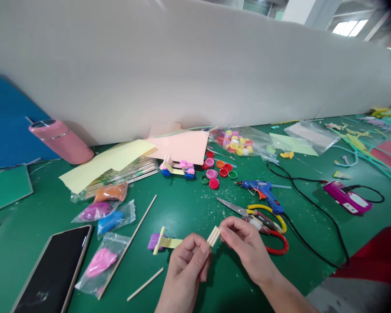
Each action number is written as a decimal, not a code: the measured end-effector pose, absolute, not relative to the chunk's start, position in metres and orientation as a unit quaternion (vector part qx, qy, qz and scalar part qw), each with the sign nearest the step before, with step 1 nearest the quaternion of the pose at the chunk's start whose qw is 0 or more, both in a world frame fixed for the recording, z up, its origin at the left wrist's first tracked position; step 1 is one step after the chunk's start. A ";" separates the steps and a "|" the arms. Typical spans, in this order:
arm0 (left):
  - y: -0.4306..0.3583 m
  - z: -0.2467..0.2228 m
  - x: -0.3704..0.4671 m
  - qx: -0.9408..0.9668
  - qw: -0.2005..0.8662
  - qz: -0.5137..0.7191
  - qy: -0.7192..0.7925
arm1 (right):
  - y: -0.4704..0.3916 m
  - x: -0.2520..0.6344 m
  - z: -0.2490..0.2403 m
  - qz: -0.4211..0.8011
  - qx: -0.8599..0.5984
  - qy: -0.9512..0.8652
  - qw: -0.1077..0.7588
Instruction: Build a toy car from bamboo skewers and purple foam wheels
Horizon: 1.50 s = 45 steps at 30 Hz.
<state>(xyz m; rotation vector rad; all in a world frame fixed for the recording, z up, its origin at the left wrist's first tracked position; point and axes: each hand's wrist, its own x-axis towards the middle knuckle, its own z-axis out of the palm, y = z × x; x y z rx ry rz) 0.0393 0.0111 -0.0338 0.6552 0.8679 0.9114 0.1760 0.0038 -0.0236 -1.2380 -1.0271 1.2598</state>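
Note:
Between my hands is a small bundle of short wooden sticks (213, 236), lying side by side. My left hand (190, 265) pinches its lower left end, and the fingertips of my right hand (243, 243) are closed on its right side. Left of my left hand lies a small piece with a purple block (154, 241) and a pale yellow strip, partly hidden by the hand. A short stick (145, 284) and a longer stick (130, 243) rest on the green table. Behind my right hand are scissors (233, 206) with a red handle and a tool with yellow handles (283, 221).
A blue glue gun (263, 190) with a black cable lies at the right, near a purple power box (347, 198). Farther back are coloured caps (211, 174), a small model (177, 169) and paper sheets (182, 145). Clay bags (101, 261), a phone (54, 269) and a pink bottle (61, 141) stand or lie left.

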 end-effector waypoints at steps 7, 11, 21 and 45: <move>0.011 -0.035 0.040 0.297 0.754 0.426 0.403 | 0.003 0.176 -0.029 0.541 -0.511 -0.406 0.530; 0.011 -0.034 0.040 0.298 0.754 0.423 0.404 | 0.004 0.176 -0.028 0.536 -0.510 -0.423 0.523; 0.012 -0.037 0.039 0.302 0.755 0.422 0.402 | 0.004 0.180 -0.025 0.494 -0.531 -0.450 0.521; -0.024 -0.017 0.022 0.363 0.747 0.340 0.441 | -0.012 0.260 -0.051 0.202 -0.691 -0.426 0.548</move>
